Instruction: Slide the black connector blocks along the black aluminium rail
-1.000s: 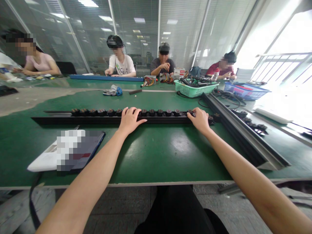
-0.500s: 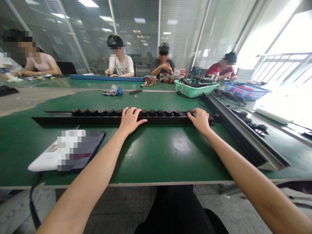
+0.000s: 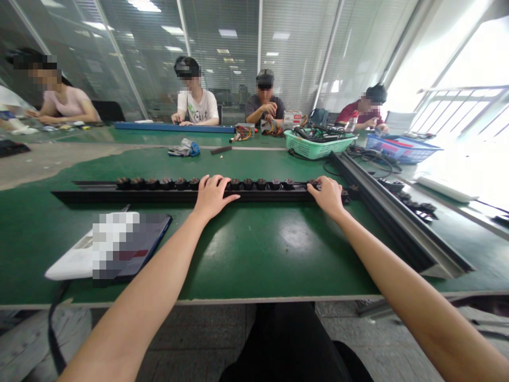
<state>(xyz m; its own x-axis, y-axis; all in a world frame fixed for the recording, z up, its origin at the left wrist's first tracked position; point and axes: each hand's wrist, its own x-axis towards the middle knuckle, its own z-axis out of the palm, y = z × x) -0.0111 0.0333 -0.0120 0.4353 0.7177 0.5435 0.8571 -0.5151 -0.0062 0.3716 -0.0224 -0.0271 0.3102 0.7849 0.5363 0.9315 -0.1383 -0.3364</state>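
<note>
A long black rail lies crosswise on the green table, with a row of round black socket-like parts set along it. Near its middle, my left hand grips the rail, fingers over the top and thumb stretched along the front side. My right hand is closed over the row towards the right end, thumb and fingertips at one of the round parts. The undersides of the fingers are hidden. More round parts show just past my right hand.
Long metal channels lie at the right, beside loose black parts. A white device and dark tablet are at the left. Further back are a glove, a green basket and a blue basket. Several people sit opposite.
My right hand has shifted very slightly to the right at the row of round parts. My left hand and the rail stay in place.
</note>
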